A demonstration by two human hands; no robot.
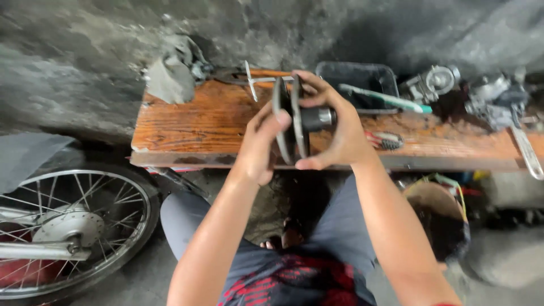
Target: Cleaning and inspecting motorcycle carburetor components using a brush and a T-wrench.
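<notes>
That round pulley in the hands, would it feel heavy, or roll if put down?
The pulley looks like dark, solid metal, so probably stiff and heavy for its size. Both the left hand and right hand grip it, hinting at weight. Its round discs might roll on the bench if stood on edge.

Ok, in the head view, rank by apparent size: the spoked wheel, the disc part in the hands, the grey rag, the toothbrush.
1. Spoked wheel, though it sits nearer the camera.
2. Disc part, also held close to the camera.
3. Grey rag, close to the disc part, so that order is unsure.
4. Toothbrush.
</notes>
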